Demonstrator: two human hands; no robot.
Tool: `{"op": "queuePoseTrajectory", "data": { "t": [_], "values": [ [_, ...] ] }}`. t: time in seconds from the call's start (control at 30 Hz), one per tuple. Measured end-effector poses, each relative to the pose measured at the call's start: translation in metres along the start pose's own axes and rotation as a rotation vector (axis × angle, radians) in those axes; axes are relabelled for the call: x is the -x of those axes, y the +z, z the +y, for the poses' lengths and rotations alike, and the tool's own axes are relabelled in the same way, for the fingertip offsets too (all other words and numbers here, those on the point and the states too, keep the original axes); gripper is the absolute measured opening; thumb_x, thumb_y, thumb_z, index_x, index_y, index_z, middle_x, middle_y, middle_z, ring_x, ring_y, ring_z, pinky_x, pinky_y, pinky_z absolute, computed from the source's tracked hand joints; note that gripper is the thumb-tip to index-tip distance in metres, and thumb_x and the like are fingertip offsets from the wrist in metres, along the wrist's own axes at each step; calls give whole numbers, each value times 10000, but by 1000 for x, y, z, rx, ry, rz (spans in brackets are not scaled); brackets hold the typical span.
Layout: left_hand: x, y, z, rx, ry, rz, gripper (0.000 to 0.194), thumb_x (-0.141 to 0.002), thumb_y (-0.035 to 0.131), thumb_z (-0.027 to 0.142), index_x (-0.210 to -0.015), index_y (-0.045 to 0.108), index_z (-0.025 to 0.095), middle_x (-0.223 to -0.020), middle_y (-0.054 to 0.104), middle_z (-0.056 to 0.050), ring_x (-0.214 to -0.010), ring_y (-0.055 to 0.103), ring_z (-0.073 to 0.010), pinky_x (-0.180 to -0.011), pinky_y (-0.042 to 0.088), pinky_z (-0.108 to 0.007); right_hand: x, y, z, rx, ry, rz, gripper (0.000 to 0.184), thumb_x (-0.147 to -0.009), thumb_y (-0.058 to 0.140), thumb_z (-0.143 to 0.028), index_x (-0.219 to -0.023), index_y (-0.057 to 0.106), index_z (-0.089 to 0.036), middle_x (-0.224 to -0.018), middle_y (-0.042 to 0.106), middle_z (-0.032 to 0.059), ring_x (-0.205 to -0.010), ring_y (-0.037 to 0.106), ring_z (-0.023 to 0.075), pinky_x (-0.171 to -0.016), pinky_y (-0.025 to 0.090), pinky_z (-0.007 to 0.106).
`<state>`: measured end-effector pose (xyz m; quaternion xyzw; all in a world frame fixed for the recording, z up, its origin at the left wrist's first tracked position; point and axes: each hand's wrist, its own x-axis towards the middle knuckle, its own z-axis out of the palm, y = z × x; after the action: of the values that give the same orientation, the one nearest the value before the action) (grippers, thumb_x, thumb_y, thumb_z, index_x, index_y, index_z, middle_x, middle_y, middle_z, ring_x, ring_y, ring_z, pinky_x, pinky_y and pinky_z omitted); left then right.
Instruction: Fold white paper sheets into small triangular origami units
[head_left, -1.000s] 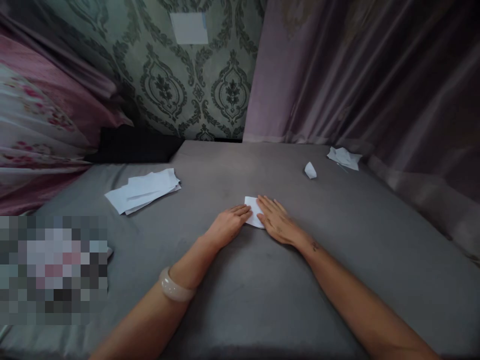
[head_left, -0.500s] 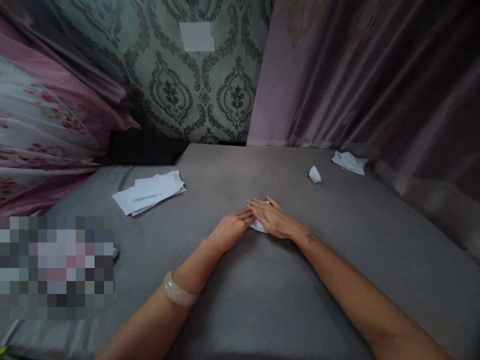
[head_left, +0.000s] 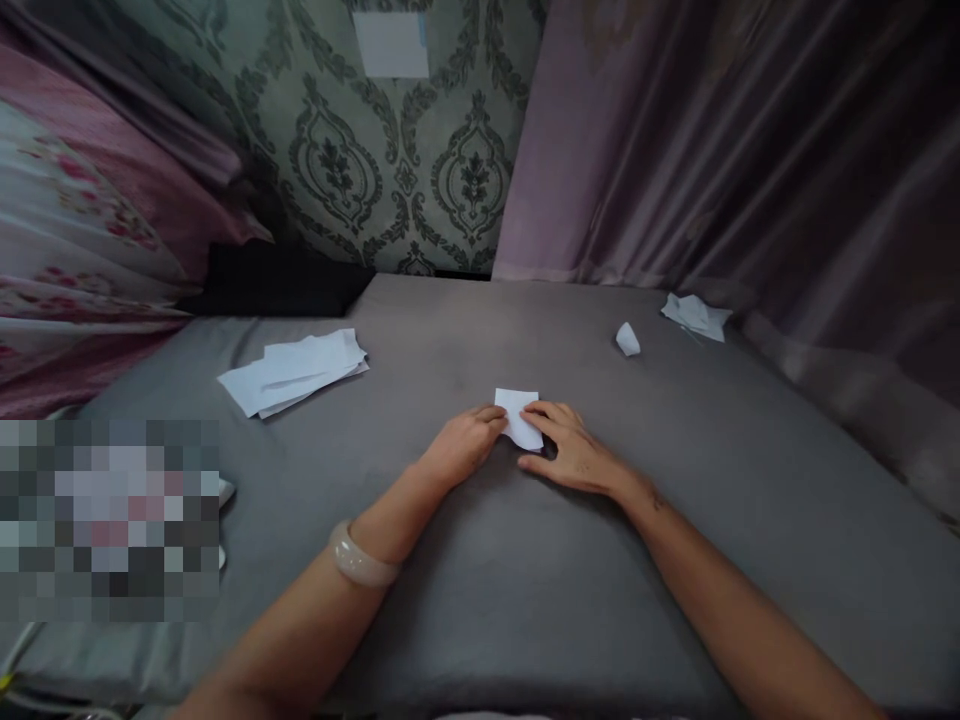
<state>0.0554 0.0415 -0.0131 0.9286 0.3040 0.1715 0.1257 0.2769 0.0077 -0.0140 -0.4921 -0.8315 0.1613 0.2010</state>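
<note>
Lying mid-bed on the grey sheet (head_left: 480, 600), a small folded paper (head_left: 520, 415) is pinched by both hands; left hand (head_left: 459, 450) at its left edge, right hand (head_left: 574, 455) curled on its right; paper stack (head_left: 292, 370) toward the left edge; scraps (head_left: 694, 315) at the far right corner.

A grey cloth-covered surface (head_left: 480, 620) fills the foreground; behind it stands a wall of grey-green damask wallpaper (head_left: 390, 170) bearing a pale rectangle (head_left: 391, 45); mauve curtains (head_left: 735, 150) hang to the right; pink floral fabric (head_left: 67, 220) drapes left; light is dim.
</note>
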Motion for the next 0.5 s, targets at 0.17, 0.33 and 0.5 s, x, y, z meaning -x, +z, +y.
{"op": "queuePoseTrajectory", "data": {
  "t": [0.17, 0.33, 0.5],
  "values": [
    [3, 6, 2, 100, -28, 113, 276, -929, 408, 167, -1078, 641, 161, -1162, 631, -101, -1067, 593, -195, -939, 484, -334, 5, 2, -9, 24, -35, 76, 381, -825, 617, -317, -1195, 602, -225, -1224, 561, 95, -1112, 492, 258, -966, 430, 461],
    [4, 11, 9, 116, -149, 168, 216, -900, 490, 225, -946, 694, 173, -1110, 619, -97, -1010, 569, -209, -914, 472, -344, 9, 4, -6, -31, -27, 118, 280, -859, 549, -204, -1121, 646, -223, -1149, 606, 80, -1045, 527, 225, -925, 456, 413],
    [0, 13, 8, 143, -387, 254, 170, -858, 579, 283, -871, 714, 179, -1027, 610, -91, -987, 525, -230, -898, 448, -390, 1, 8, 3, -109, 121, 198, 194, -888, 526, -297, -906, 706, -229, -1062, 633, 69, -993, 569, 208, -896, 459, 394]
  ]
}}
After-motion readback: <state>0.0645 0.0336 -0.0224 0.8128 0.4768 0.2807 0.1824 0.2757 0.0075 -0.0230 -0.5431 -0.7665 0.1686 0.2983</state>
